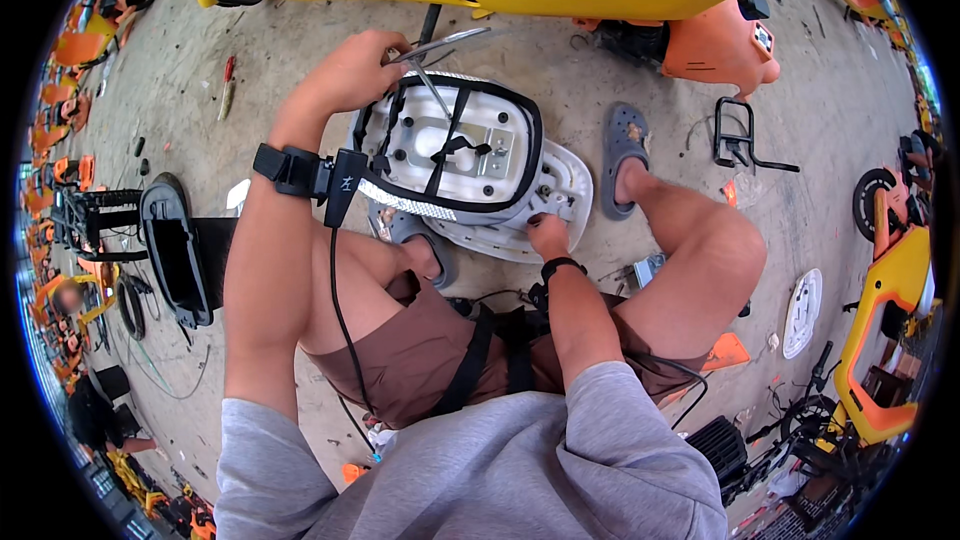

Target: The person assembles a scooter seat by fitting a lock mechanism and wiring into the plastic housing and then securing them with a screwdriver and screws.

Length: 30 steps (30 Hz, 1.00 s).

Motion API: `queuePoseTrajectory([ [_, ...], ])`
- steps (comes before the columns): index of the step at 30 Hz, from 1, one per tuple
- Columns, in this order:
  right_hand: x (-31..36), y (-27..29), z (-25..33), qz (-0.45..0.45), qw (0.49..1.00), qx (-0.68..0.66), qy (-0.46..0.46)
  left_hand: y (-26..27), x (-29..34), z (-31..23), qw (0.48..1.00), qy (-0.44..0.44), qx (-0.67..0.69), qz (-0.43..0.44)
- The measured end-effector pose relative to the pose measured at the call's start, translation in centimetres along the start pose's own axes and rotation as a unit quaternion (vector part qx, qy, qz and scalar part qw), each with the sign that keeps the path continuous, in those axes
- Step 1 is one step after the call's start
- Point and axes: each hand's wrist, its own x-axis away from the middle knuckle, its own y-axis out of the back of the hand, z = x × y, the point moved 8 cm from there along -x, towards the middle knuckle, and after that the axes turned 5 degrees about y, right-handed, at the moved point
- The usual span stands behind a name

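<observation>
"White seat shell (pixel 416 166)?"
"Twelve o'clock, long axis roughly nine-to-three."
"Hands?"
"Left hand (pixel 358 70), shell's ten o'clock, grips a metal tool (pixel 432 90); right hand (pixel 548 234), nearer, curls at four o'clock, hold unclear."

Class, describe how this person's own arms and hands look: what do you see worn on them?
Both hands, left and right, are gloveless. Short grey sleeves leave the forearms bare. The left wrist wears a black strap with a wedge-shaped black block bearing a white marking; a thin black cable runs down from it. The right wrist has a black band.
</observation>
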Motion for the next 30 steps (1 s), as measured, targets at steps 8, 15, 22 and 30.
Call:
queuePoseTrajectory([
  [8, -1.3, -0.2, 2.1, -0.008, 0.904, -0.424, -0.059, 0.0, 0.2, -0.6, 0.999, -0.036, -0.027, -0.014],
  [15, 0.0, -0.6, 3.5, 0.195, 0.788, -0.582, -0.035, -1.4, -0.6, 1.5, 0.999, -0.041, -0.006, -0.003],
  [22, 0.4, 6.6, 10.3, 0.070, 0.920, -0.384, 0.008, 0.8, -1.2, 1.6, 0.992, -0.091, -0.044, -0.072],
  [30, -2.8, 7.3, 13.8, 0.026, 0.899, -0.437, 0.011, 2.0, -2.1, 7.2, 0.986, -0.033, -0.034, -0.158],
])
